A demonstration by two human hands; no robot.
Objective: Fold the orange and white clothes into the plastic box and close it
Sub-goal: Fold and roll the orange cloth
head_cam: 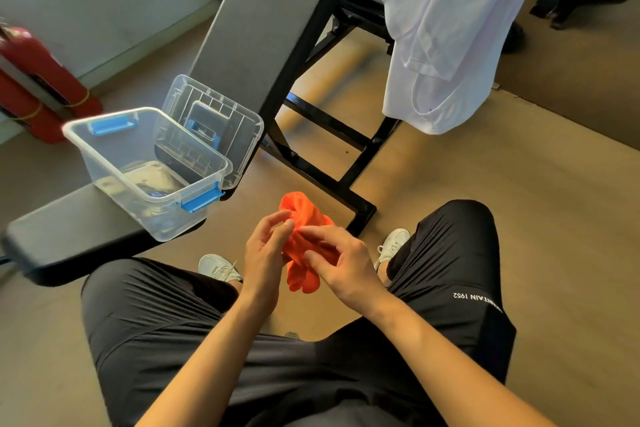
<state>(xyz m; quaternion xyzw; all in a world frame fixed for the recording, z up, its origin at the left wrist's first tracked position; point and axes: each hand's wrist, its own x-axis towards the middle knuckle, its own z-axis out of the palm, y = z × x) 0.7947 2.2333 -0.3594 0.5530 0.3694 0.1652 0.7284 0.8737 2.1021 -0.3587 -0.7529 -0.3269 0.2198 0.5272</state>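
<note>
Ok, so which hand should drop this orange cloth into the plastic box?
Left, probably. The left hand and right hand both hold the orange cloth, but the open plastic box sits on the bench on the left side; the right would cross the body.

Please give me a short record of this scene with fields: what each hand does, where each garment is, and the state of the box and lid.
plastic box: open, on the black bench
lid: off, stands tilted behind the box
orange garment: bunched, held in the air, not in the box
right hand: pinches the garment with thumb and fingers
left hand: fingertips touch the garment; grip unclear
white shirt: unfolded, hangs at upper right
</note>
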